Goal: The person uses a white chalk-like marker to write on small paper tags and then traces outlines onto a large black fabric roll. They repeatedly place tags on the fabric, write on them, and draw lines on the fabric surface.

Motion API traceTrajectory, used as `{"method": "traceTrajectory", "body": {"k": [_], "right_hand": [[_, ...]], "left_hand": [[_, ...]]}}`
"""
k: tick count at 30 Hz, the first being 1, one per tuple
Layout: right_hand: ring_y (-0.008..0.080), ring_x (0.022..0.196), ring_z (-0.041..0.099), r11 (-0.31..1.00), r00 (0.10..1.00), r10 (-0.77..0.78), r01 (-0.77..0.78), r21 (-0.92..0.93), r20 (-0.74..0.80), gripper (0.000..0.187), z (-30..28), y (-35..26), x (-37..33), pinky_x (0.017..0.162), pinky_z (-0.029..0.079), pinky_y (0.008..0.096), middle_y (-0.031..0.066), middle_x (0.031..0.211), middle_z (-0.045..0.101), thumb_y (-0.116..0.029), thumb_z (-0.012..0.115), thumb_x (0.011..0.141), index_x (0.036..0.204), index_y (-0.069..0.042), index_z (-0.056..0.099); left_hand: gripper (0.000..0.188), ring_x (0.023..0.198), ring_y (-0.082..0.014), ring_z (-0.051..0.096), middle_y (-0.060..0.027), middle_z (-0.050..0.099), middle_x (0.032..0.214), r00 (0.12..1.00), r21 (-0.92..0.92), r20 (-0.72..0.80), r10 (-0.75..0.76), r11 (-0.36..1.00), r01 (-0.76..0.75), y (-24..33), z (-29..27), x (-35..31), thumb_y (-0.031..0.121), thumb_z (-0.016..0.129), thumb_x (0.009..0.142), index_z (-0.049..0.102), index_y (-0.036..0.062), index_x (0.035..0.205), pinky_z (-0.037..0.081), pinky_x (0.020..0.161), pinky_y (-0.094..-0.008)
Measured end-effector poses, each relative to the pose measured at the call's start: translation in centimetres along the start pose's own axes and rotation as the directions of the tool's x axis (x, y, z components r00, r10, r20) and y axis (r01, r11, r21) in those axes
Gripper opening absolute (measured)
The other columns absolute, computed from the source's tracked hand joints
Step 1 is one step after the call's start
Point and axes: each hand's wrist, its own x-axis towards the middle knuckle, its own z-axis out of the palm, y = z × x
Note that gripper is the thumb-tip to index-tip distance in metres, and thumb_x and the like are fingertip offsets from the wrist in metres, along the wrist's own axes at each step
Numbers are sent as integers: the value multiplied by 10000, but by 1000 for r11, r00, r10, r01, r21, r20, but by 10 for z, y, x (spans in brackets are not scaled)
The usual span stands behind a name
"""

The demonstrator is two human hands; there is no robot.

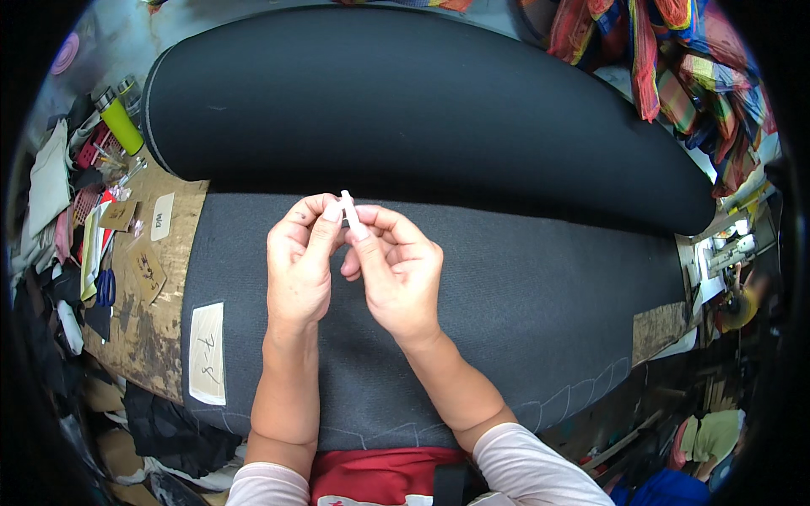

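Observation:
Above the dark grey fabric (506, 278), my left hand (299, 261) and my right hand (401, 274) come together with thumbs and fingertips pinched. Between them is a small whitish-pink piece (345, 199), narrow and stick-like; its exact kind is too small to make out. Both hands grip it, the fingers hiding part of it. The fabric lies flat under my forearms, with pale looping lines drawn along its near edge. A cream card pattern piece (199, 384) with handwriting rests on the fabric, left of my left forearm.
A thick black fabric roll (405, 101) spans the table's far side. On the worn wooden table (169, 354) at left lie card pieces (148, 270), blue-handled scissors (105, 287) and a green bottle (120, 125). Colourful checked cloth bundles (675, 93) hang at far right; a sewing machine (732, 253) stands below.

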Motion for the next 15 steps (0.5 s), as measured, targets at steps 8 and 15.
{"method": "traceTrajectory", "body": {"k": [8, 15], "right_hand": [[-2, 485, 444, 904, 972, 153, -211, 373, 179, 250, -6, -3, 7, 416, 352, 148, -2, 682, 571, -140, 571, 933, 1123, 19, 538], [36, 485, 459, 950, 970, 189, -219, 223, 151, 145, -16, -4, 12, 467, 425, 196, -5, 657, 531, -148, 523, 959, 1048, -41, 563]], "left_hand": [[139, 791, -87, 548, -40, 585, 906, 997, 308, 75, 11, 951, -33, 4, -10, 2, 134, 580, 914, 616, 1, 898, 448, 740, -240], [122, 806, -106, 532, -52, 577, 899, 990, 586, 106, 95, 798, -140, 13, -13, 0, 107, 601, 882, 607, -13, 860, 441, 744, -267]]}}
